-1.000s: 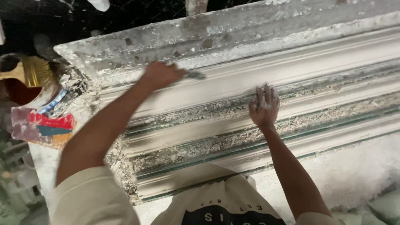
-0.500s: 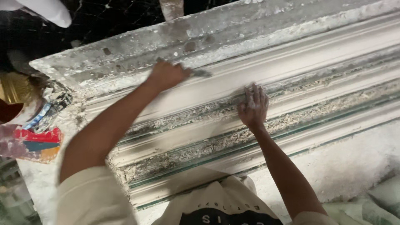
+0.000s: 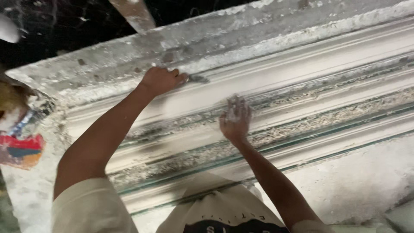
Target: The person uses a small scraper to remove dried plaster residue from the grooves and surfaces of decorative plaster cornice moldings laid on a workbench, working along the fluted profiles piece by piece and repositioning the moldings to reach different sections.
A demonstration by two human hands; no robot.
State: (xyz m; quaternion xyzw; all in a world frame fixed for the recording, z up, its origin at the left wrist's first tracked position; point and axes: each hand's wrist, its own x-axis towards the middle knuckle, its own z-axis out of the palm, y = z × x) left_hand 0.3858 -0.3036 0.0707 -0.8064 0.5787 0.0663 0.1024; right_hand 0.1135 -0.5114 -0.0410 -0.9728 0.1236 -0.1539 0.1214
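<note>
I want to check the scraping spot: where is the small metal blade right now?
In the head view, the small metal blade sticks out of the left hand, upper centre-left, against the white plaster moulding.

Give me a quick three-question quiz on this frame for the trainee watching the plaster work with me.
1. True or false: the left hand holds a small tool against the moulding.
2. What is the right hand doing? A) lifting a bucket B) pressing flat on the moulding, fingers spread C) hanging clear of the bench
3. Fill in: the coloured red, blue and orange packet lies at the ____ edge of the view.

Key: 1 true. 2 B. 3 left.
</note>
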